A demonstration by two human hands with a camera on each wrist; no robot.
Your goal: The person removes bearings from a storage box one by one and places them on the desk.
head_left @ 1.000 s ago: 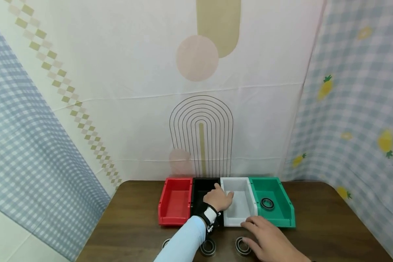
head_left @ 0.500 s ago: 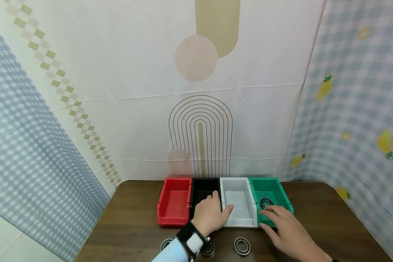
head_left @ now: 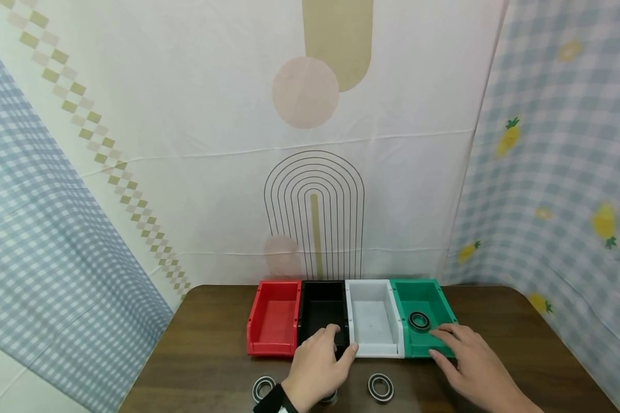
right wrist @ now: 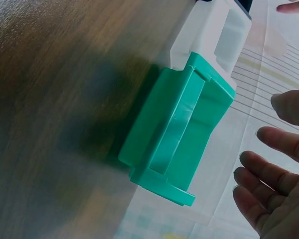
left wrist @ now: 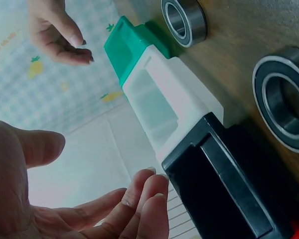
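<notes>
My left hand (head_left: 315, 367) hovers over the near end of the black bin (head_left: 322, 301), fingers loosely bent and thumb apart. Nothing is in its grasp in the left wrist view. By the near right corner of the green bin (head_left: 423, 347), my right hand (head_left: 477, 364) is held with its fingers spread and holds nothing. One ball bearing (head_left: 411, 322) lies inside the green bin. On the table in front are a left bearing (head_left: 256, 389), a right bearing (head_left: 371, 388) and a middle bearing (head_left: 330, 400), mostly hidden behind my left hand.
A red bin (head_left: 275, 315) and a white bin (head_left: 374, 315) complete the side-by-side row on the brown wooden table (head_left: 206, 344). Patterned cloth (head_left: 222, 189) hangs behind the table and along both sides.
My left hand has drawn back toward me from over the black bin. My right hand has moved right, from beside the right bearing to the green bin's near corner.
</notes>
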